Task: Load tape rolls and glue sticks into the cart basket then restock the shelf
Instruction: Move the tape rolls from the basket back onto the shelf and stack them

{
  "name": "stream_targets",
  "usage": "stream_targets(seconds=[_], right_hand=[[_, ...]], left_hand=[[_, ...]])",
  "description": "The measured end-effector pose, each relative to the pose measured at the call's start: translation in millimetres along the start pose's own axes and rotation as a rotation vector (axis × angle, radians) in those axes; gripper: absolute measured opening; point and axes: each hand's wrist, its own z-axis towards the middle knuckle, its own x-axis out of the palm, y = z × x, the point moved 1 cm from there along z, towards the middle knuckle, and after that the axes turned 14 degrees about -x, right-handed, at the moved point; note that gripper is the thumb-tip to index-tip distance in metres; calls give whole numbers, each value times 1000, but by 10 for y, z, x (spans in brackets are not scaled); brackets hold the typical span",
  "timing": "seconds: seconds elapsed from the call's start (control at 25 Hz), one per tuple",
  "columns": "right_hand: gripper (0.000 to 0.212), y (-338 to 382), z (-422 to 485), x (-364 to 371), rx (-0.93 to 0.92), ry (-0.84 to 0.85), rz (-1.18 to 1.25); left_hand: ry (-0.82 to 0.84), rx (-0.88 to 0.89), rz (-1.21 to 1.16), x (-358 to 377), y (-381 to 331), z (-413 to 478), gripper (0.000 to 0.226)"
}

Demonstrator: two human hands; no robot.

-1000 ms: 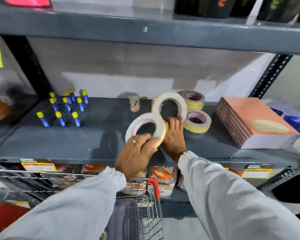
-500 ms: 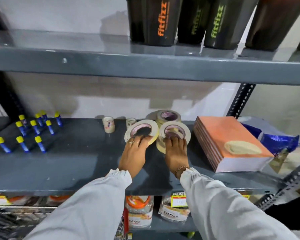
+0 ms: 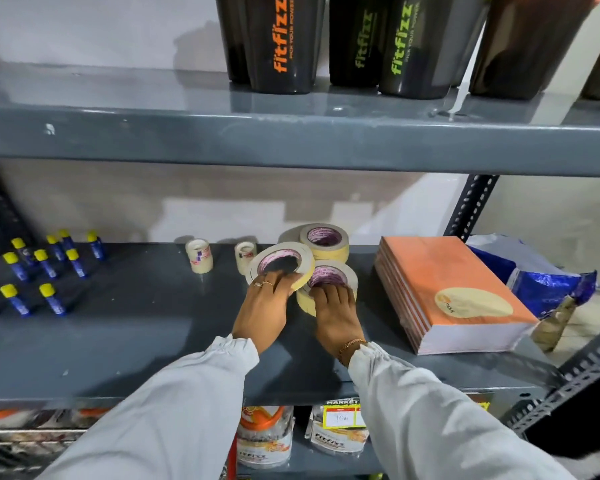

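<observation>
On the grey middle shelf (image 3: pixel 125 327) my left hand (image 3: pixel 265 308) grips a thin cream tape roll (image 3: pixel 280 258), tilted up on its edge. My right hand (image 3: pixel 336 311) rests its fingers on a cream tape roll (image 3: pixel 331 271) that lies flat on top of another roll. A further stack of tape rolls (image 3: pixel 324 239) stands just behind. Two small clear tape rolls (image 3: pixel 199 256) stand to the left of them. Several blue glue sticks with yellow caps (image 3: pixel 47 263) stand upright at the shelf's far left.
An orange stack of notebooks (image 3: pixel 447 292) lies right of the tape, with a blue bag (image 3: pixel 541 275) beyond it. Black fitfizz cups (image 3: pixel 278 43) stand on the upper shelf. Packets (image 3: pixel 265 434) sit on the shelf below. Cart wire (image 3: pixel 11 452) shows at bottom left.
Both hands carried the two thin tape rolls from the shelf's front edge back to the tape stack. The right roll now lies flat on a stack; the view tilted upward.
</observation>
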Motion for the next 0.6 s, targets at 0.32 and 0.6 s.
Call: stream_targets(seconds=[0.32, 0.6], right_hand=[[69, 129, -450, 82, 422, -196, 241], [52, 81, -524, 68, 529, -273, 320]], left_hand=[[255, 176, -55, 209, -281, 112, 51], [442, 76, 9, 374, -421, 189, 43]])
